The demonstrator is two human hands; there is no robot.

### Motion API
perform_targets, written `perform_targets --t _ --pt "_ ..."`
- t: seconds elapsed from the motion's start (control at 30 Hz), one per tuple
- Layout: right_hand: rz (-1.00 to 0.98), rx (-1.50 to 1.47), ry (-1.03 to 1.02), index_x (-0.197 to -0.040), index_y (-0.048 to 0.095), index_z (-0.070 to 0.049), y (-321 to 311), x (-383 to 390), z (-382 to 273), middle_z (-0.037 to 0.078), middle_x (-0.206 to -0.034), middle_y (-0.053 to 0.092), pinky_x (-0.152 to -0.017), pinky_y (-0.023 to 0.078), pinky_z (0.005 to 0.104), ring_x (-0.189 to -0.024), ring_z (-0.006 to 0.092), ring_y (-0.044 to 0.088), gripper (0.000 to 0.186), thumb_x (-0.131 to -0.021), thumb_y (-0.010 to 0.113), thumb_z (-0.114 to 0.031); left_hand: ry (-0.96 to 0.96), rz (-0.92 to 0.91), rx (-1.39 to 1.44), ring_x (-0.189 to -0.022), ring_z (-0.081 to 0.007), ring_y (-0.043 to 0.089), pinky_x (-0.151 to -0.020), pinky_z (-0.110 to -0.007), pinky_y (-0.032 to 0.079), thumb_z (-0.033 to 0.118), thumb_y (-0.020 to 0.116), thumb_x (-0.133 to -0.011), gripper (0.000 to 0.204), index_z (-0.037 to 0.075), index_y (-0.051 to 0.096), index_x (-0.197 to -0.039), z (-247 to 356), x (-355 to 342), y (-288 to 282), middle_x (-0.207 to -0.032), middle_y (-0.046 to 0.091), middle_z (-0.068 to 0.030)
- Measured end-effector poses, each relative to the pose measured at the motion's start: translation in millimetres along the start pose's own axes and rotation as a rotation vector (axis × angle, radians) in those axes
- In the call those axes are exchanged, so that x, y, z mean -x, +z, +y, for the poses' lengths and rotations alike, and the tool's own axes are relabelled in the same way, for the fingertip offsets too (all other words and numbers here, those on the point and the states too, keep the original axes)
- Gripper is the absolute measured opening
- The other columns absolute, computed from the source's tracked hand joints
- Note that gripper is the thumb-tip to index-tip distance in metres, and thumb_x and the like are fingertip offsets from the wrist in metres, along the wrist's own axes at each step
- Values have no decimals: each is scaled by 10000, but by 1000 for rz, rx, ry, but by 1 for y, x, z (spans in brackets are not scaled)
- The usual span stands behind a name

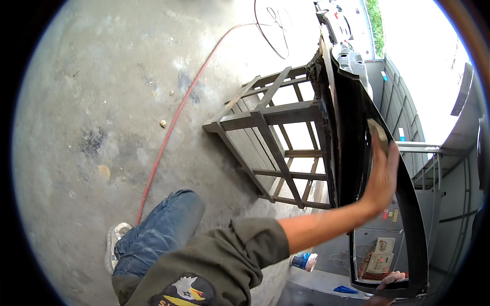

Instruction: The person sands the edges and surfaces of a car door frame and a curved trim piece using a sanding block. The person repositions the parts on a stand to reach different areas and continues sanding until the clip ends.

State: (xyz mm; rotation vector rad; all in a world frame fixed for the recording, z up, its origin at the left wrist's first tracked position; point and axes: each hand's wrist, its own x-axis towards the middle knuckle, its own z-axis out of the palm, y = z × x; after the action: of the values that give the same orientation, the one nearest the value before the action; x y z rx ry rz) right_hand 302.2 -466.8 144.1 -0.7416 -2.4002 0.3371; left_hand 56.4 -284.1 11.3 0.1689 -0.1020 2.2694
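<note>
A black vehicle panel [348, 148] with a large window-like opening stands on edge at the right. My left hand [380, 176] reaches across to it, closed on a small tan pad [378, 133] that lies against the panel's black surface; the hand is slightly blurred. Near the lower end of the panel's frame, my right hand [395, 278] has its fingers bent over the edge; much of this hand and its arm is dark or hidden. The panel's left side rests against a dark slatted frame stand [255, 120].
A red hose [176, 115] curves over the grey concrete floor [76, 168]. Behind the panel are a control box [379, 262] with wires, a blue-and-white tub [304, 261] and a blue object [345, 289]. My bent knee [186, 204] is at lower left.
</note>
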Motion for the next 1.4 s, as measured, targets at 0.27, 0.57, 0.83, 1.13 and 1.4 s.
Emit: perform_targets --t 0.27,0.57,0.83,1.13,1.4 --pt "110 -48 108 -1294 528 -8 -51 53 29 121 -1183 581 -831 473 376 -941 248 562 463 -1013 534 -376 -237 119 154 -1487 -312 350 -1215 -347 243 607 263 -1083 813 -32 246 -1585 12 -90 -36 -1612 344 -227" --pt "263 48 166 -1339 532 -23 -75 73 45 122 -1256 596 -1002 451 453 -1033 288 584 624 -964 566 -520 63 -64 -102 -1575 -363 -79 -1278 -442 32 545 258 -1093 840 2 -121 -1609 50 72 17 -1699 -121 -210" --pt "353 78 360 -1173 584 -41 -61 82 39 96 -998 587 -1000 427 504 -931 244 560 654 -906 553 -638 18 -107 83 -1419 -222 259 -1214 -337 185 557 284 -1102 821 41 -69 -1634 39 -94 -44 -1559 256 -171" --pt "243 102 269 -1008 507 -78 -40 37 13 18 -922 412 -764 343 265 -795 121 423 351 -974 486 -427 89 -166 -130 -1564 -360 -169 -1260 -531 -22 489 412 -1064 915 81 -201 -1607 63 124 38 -1680 -231 -195" --pt "325 180 239 -921 466 -99 22 13 -1 -10 -898 361 -631 309 160 -708 59 358 252 -1005 471 -336 -169 -159 295 -1516 -239 272 -1247 -369 188 767 181 -1006 985 4 155 -1628 44 -120 -54 -1668 267 -140"
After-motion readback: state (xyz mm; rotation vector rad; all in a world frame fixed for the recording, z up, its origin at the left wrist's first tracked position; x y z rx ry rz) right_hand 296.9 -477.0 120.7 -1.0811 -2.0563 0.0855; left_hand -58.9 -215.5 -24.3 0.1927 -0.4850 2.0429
